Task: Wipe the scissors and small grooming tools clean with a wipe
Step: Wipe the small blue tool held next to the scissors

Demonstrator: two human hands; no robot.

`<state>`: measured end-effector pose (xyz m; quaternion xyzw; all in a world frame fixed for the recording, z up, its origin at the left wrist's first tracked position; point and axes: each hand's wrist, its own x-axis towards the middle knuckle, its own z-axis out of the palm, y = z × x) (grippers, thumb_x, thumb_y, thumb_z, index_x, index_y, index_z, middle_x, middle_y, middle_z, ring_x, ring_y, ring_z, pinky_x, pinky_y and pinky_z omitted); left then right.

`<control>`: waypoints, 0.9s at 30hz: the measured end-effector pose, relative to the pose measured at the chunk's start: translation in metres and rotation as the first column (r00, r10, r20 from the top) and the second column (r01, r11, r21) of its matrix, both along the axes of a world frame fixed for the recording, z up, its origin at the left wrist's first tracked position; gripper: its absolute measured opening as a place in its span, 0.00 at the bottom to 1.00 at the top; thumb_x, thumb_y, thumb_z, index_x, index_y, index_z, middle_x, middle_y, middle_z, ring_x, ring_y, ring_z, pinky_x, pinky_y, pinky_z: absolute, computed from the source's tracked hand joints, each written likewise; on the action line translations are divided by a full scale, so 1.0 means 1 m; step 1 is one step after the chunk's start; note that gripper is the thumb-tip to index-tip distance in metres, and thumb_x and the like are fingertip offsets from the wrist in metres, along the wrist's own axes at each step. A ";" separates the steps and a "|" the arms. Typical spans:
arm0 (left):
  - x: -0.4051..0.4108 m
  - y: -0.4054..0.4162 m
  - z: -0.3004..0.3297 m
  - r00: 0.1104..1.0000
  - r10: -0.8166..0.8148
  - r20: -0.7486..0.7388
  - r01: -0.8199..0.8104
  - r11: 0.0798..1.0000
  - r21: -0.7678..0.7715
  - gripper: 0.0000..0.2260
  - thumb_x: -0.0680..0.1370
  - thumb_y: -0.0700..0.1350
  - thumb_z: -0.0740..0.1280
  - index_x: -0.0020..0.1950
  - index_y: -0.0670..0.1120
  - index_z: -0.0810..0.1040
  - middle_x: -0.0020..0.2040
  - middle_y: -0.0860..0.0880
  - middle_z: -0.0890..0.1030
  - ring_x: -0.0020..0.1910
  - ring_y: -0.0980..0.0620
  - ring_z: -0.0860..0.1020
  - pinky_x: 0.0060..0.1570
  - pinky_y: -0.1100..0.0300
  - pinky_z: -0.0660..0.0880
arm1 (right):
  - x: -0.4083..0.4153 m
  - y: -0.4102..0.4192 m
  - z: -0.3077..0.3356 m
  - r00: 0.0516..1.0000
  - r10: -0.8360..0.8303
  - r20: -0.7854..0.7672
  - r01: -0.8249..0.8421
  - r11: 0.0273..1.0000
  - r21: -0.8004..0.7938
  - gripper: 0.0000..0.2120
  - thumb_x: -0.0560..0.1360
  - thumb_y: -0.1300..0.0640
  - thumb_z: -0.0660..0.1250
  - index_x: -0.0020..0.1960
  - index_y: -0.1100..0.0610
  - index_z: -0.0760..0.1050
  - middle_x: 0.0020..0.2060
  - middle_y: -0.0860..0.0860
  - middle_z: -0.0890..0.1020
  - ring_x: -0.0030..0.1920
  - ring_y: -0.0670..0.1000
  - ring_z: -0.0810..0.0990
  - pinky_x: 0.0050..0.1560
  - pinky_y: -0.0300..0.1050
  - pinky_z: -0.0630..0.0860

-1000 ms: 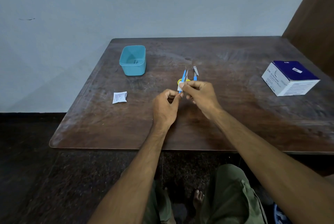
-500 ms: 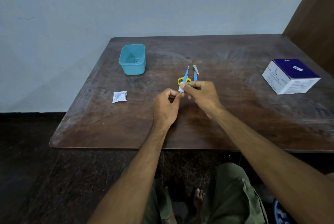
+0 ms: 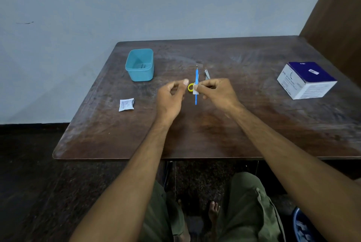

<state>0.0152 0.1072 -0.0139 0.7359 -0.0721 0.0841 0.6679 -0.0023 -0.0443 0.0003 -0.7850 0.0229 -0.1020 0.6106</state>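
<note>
Your right hand [image 3: 215,93] is hovering over the middle of the wooden table [image 3: 254,124], and it's pinching a small white wipe [image 3: 195,91] between thumb and fingertips. That wipe is wrapping around the shaft of a thin blue grooming tool [image 3: 196,85], roughly at its midpoint, so the tool is standing out both ways from your grip: the metal tip is pointing away from you, toward the wall, and the blue end is pointing back at you.

Your left hand [image 3: 171,98] is sitting just to the left of the tool, not touching it. Its fingers are curling loosely with the thumb raised, and it's holding nothing at all. There's a clear gap between that thumb and the wipe.

Peeking out between your two hands is a yellow ring handle of the scissors [image 3: 191,87], lying on the table right behind the wipe; the rest of them is hiding behind your right hand and the tool. Just beyond your right knuckles, the metal nail clipper [image 3: 207,74] is lying flat on the wood.

Off to the left, a teal plastic tub [image 3: 139,65] is standing near the far edge, and a torn white sachet [image 3: 126,104] is lying nearer to you. Far right, a blue-and-white carton [image 3: 306,79] is resting well apart from everything.
</note>
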 end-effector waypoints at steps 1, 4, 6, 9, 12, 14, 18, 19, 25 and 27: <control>0.003 -0.001 0.008 0.999 -0.037 0.016 0.036 0.999 0.008 0.04 0.77 0.47 0.70 0.42 0.53 0.82 0.34 0.58 0.83 0.36 0.63 0.80 0.42 0.62 0.78 | -0.001 0.001 0.001 1.000 0.023 0.007 -0.023 1.000 -0.022 0.04 0.72 0.56 0.74 0.41 0.56 0.85 0.37 0.51 0.86 0.30 0.43 0.76 0.35 0.34 0.73; 0.006 -0.004 0.026 0.989 -0.148 0.029 0.146 0.988 0.057 0.05 0.76 0.43 0.71 0.41 0.50 0.83 0.31 0.58 0.82 0.34 0.61 0.79 0.41 0.63 0.77 | -0.006 0.005 0.006 0.998 0.065 0.023 -0.063 0.996 -0.059 0.04 0.73 0.57 0.73 0.42 0.57 0.85 0.36 0.57 0.85 0.29 0.43 0.76 0.36 0.36 0.75; 0.006 -0.005 0.030 0.983 -0.182 0.036 0.179 0.981 0.080 0.05 0.76 0.41 0.71 0.40 0.47 0.83 0.29 0.56 0.80 0.32 0.60 0.77 0.37 0.65 0.75 | -0.009 0.007 0.008 0.996 0.082 0.034 -0.080 0.995 -0.055 0.03 0.73 0.58 0.72 0.43 0.58 0.84 0.34 0.51 0.84 0.29 0.41 0.76 0.36 0.34 0.75; 0.005 -0.005 0.031 0.985 -0.169 0.034 0.167 0.984 0.062 0.04 0.75 0.39 0.71 0.41 0.43 0.82 0.27 0.57 0.80 0.29 0.63 0.75 0.32 0.69 0.71 | -0.014 0.008 0.003 0.996 0.076 0.045 -0.075 0.997 -0.013 0.04 0.74 0.59 0.72 0.44 0.59 0.84 0.31 0.47 0.83 0.28 0.40 0.76 0.34 0.31 0.73; 0.007 -0.004 0.032 0.992 -0.124 0.002 0.124 0.992 -0.012 0.04 0.75 0.41 0.71 0.41 0.45 0.83 0.29 0.55 0.80 0.30 0.59 0.74 0.33 0.67 0.72 | -0.027 0.012 -0.010 0.995 0.092 0.036 -0.092 0.996 -0.003 0.06 0.73 0.58 0.73 0.43 0.62 0.84 0.32 0.54 0.83 0.28 0.42 0.74 0.33 0.33 0.72; 0.007 -0.004 0.033 0.990 -0.141 -0.011 0.140 0.990 -0.007 0.04 0.76 0.42 0.71 0.42 0.47 0.83 0.30 0.56 0.81 0.31 0.60 0.75 0.34 0.67 0.73 | -0.032 0.011 -0.016 0.994 0.104 0.023 -0.104 0.994 0.036 0.06 0.73 0.57 0.73 0.42 0.61 0.84 0.28 0.45 0.81 0.26 0.40 0.72 0.29 0.30 0.68; 0.002 -0.006 0.035 0.973 -0.229 -0.014 0.228 0.973 -0.033 0.06 0.78 0.40 0.67 0.45 0.48 0.83 0.32 0.57 0.83 0.33 0.62 0.78 0.37 0.67 0.75 | -0.026 0.006 -0.006 0.995 0.100 -0.019 -0.094 0.972 0.213 0.04 0.73 0.56 0.73 0.40 0.54 0.84 0.32 0.50 0.81 0.30 0.47 0.72 0.28 0.38 0.62; 0.002 -0.007 0.036 0.969 -0.249 -0.010 0.248 0.967 -0.055 0.06 0.79 0.40 0.66 0.47 0.46 0.82 0.32 0.57 0.83 0.33 0.61 0.78 0.38 0.65 0.76 | -0.023 0.005 -0.003 0.994 0.110 -0.010 -0.104 0.963 0.251 0.04 0.73 0.56 0.73 0.40 0.53 0.84 0.32 0.50 0.81 0.30 0.46 0.72 0.27 0.37 0.62; 0.006 -0.008 0.038 0.956 -0.293 0.020 0.294 0.954 -0.064 0.08 0.81 0.38 0.62 0.54 0.42 0.80 0.32 0.57 0.82 0.32 0.62 0.78 0.36 0.69 0.75 | -0.026 0.005 -0.011 0.977 0.209 -0.052 -0.174 0.908 0.380 0.04 0.75 0.58 0.71 0.45 0.57 0.84 0.33 0.47 0.83 0.29 0.43 0.73 0.25 0.33 0.63; 0.006 -0.007 0.034 0.955 -0.297 0.004 0.297 0.952 -0.069 0.08 0.81 0.38 0.61 0.54 0.41 0.80 0.33 0.57 0.82 0.33 0.62 0.80 0.36 0.70 0.74 | -0.032 0.006 -0.020 0.966 0.241 -0.090 -0.185 0.894 0.407 0.04 0.75 0.59 0.71 0.47 0.59 0.83 0.33 0.47 0.83 0.30 0.43 0.73 0.25 0.34 0.62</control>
